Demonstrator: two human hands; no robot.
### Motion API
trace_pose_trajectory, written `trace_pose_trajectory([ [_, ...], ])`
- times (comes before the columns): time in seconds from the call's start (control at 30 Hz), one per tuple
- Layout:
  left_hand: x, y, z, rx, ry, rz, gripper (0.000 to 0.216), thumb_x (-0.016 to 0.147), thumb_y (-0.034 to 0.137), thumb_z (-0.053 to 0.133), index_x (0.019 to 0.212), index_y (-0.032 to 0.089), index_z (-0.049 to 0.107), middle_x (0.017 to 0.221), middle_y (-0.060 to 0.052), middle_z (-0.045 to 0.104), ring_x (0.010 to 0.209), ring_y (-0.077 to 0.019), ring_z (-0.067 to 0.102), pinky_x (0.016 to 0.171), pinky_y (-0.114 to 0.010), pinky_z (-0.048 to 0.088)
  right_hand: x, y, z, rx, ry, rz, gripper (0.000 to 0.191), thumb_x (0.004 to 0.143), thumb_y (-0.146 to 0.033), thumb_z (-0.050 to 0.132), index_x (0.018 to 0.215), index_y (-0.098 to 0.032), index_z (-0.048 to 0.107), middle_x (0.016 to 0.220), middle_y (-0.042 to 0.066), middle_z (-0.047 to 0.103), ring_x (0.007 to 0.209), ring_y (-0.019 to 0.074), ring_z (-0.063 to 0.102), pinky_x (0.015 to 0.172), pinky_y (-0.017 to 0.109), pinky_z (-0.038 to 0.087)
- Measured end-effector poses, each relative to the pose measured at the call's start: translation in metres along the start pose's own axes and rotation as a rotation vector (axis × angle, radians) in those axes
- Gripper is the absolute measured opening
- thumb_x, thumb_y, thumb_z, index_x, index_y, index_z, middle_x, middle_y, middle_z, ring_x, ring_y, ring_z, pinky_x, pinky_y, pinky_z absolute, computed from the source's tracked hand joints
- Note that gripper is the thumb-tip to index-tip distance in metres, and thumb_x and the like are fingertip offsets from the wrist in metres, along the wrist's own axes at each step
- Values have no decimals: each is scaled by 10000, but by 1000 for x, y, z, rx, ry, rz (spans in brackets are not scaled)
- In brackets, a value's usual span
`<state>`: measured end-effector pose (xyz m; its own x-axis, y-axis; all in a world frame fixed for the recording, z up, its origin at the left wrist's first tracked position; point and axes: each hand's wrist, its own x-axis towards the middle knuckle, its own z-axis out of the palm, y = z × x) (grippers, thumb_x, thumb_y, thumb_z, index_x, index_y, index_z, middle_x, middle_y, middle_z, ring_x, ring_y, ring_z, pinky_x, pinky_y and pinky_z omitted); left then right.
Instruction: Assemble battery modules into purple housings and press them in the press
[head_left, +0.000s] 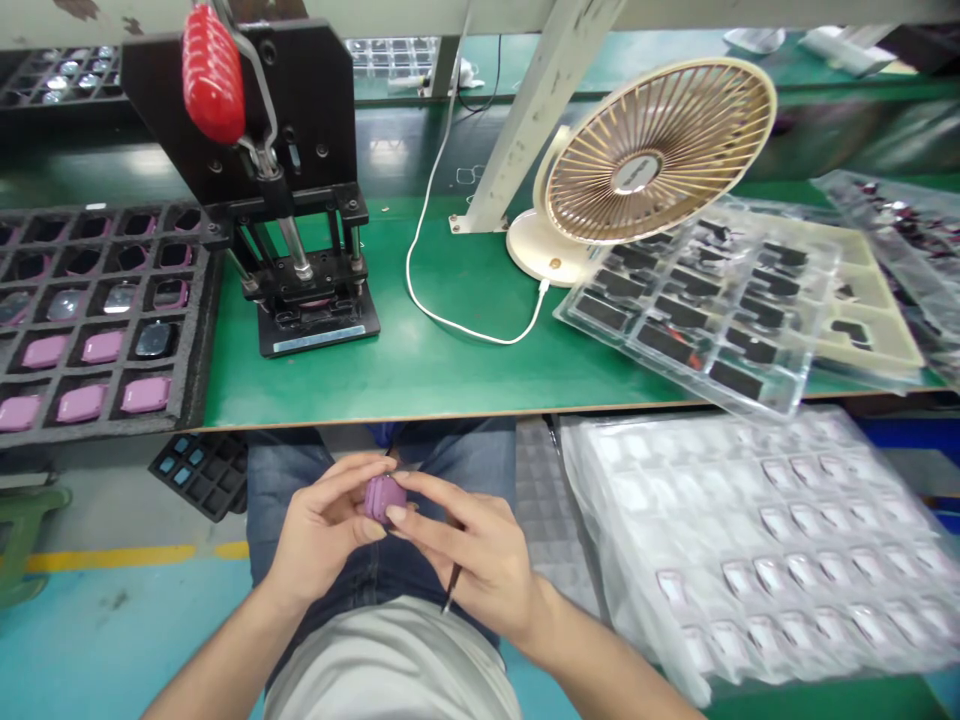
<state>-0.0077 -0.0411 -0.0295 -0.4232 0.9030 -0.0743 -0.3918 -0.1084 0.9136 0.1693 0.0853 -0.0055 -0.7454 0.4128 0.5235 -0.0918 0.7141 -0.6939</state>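
Note:
Above my lap, a small purple watch case [384, 496] with rounded corners is held between both hands. My left hand [322, 520] is closed on its left side, thumb below and fingers above. My right hand [469, 540] pinches its right side with thumb and index finger. A thin dark tool [451, 587], its kind unclear, also sticks out below the right palm, tucked among the fingers. The face of the case turned away from me is hidden.
Left on the green bench is a black foam tray [196, 340] of purple cases. A hand press [300, 270] with a red handle stands beside it. Right are a fan [645, 170], its white cable [469, 328], a clear parts tray [675, 310] and a plastic-covered tray [637, 520].

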Motion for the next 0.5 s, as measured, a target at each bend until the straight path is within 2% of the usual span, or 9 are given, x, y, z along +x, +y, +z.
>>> trace_pose_trajectory([
  [0.1, 2, -1, 2, -15, 20, 22, 482, 809, 268, 950, 1275, 297, 827, 1354, -133, 743, 1248, -317, 729, 1038, -418, 634, -4, 3, 7, -84, 8, -35, 362, 1022, -80, 620, 1344, -200, 734, 1457, 160, 700, 1083, 184, 795, 780, 261, 633],
  [0.27, -1, -2, 9, 8, 74, 13, 423, 909, 297, 863, 1327, 294, 799, 1492, -139, 685, 1402, -332, 636, 1163, -450, 546, -9, 11, 21, -180, 22, -30, 427, 1008, -85, 632, 1401, -242, 697, 1474, 158, 696, 952, 177, 816, 746, 278, 633],
  [0.33, -3, -3, 11, 21, 172, -36, 407, 920, 316, 856, 1323, 289, 798, 1413, -124, 736, 1321, -283, 692, 1115, -370, 570, -5, 12, 25, -182, 44, -28, 414, 1022, -116, 657, 1411, -252, 678, 1430, 143, 727, 986, 180, 814, 770, 276, 637],
  [0.43, -3, -2, 13, -15, 292, -80, 312, 912, 308, 868, 1222, 280, 839, 1161, -84, 834, 1038, -194, 795, 956, -262, 622, 5, 9, 26, -139, 73, 61, 367, 1026, -251, 724, 1384, -225, 647, 1299, 136, 774, 1102, 217, 785, 843, 298, 640],
  [0.5, 0, 0, 13, -73, 287, -57, 256, 890, 303, 888, 1142, 269, 863, 1047, -73, 856, 926, -176, 811, 890, -246, 637, 12, 7, 24, -129, 20, 148, 290, 1030, -342, 717, 1274, -200, 651, 1123, 116, 783, 989, 215, 774, 764, 293, 608],
])
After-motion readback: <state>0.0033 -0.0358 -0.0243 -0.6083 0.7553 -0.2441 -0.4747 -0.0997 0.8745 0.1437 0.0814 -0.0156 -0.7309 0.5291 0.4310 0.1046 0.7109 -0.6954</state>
